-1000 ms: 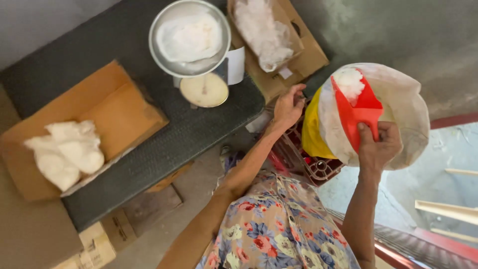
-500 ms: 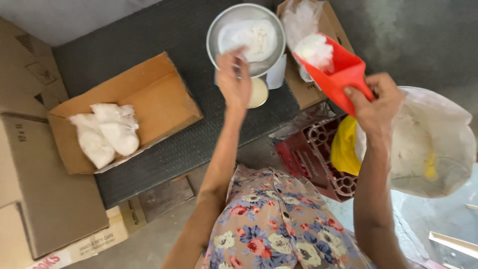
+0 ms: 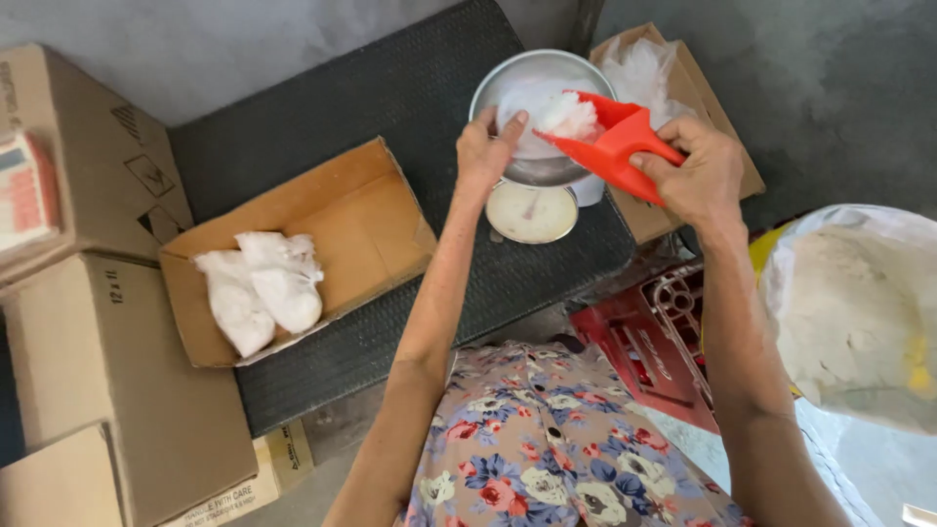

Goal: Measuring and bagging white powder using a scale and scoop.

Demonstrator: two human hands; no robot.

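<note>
My right hand (image 3: pixel 691 174) grips a red plastic scoop (image 3: pixel 613 144) heaped with white powder, its mouth tilted over a metal bowl (image 3: pixel 527 88). The bowl rests on a small dial weighing scale (image 3: pixel 532 210) standing on a dark ribbed mat (image 3: pixel 410 107). A clear plastic bag lines the bowl, and my left hand (image 3: pixel 485 148) pinches its edge at the bowl's near left rim. To my right, a large open sack of white powder (image 3: pixel 847 312) sits below my right forearm.
An open cardboard box (image 3: pixel 322 220) on the mat holds several filled white bags (image 3: pixel 259 288). Another box of clear bags (image 3: pixel 652 73) stands behind the scale. Closed cartons (image 3: pixel 93 332) stack at the left. A red plastic crate (image 3: pixel 654 342) is beside my knees.
My right hand carried the filled scoop from the sack at the right up to the bowl. My left hand moved from near the sack to the bowl's rim.
</note>
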